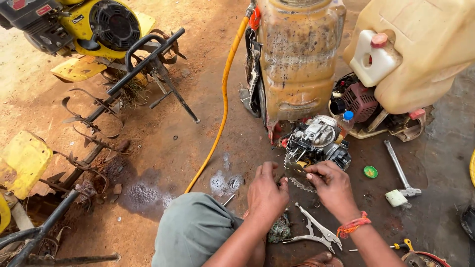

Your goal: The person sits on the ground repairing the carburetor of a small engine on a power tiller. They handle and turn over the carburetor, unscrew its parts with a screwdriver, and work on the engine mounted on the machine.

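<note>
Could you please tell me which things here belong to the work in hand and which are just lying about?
In hand: left hand, right hand, toothed gear, small engine.
Lying about: locking pliers, T-handled wrench, green cap, yellow hose, tiller.

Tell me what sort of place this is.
Probably an open-air repair spot for small farm machines. A yellow tiller stands on bare dirt, sprayer tanks stand behind a small engine, and locking pliers lie on the oily ground.
</note>
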